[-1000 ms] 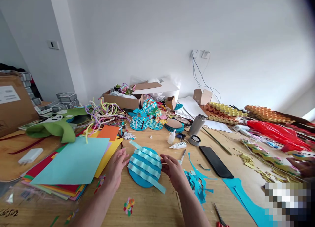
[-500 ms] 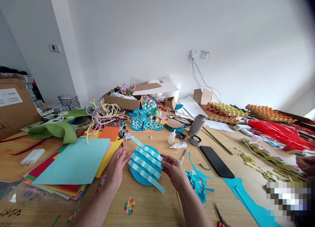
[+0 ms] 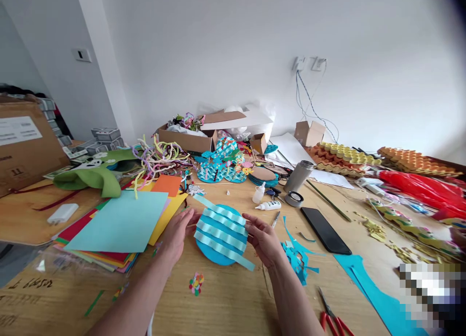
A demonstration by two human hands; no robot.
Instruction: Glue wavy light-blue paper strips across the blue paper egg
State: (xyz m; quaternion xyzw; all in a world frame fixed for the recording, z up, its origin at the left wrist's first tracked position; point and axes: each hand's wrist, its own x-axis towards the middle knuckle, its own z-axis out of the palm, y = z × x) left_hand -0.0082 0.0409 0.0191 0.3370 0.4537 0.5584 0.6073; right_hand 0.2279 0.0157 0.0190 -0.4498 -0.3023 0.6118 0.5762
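Observation:
A round blue disc with several wavy pale-blue paper strips across it is in front of me. One strip end sticks out past its lower right edge, another past the upper left. My left hand is at the disc's left edge, fingers curled in against it and partly hidden. At the right edge, my right hand pinches the disc near the strip ends. A small pile of coloured paper dots lies below the disc. A white glue bottle lies on its side just beyond.
Coloured paper sheets are stacked at left. Blue paper scraps, red-handled scissors and a black phone lie at right. Farther back are a metal flask, finished blue crafts, pipe cleaners and egg trays.
The whole view has shifted, so the table's things appear a little farther right and higher. Both hands stay at the disc's sides, the left fingers now closer in against its edge.

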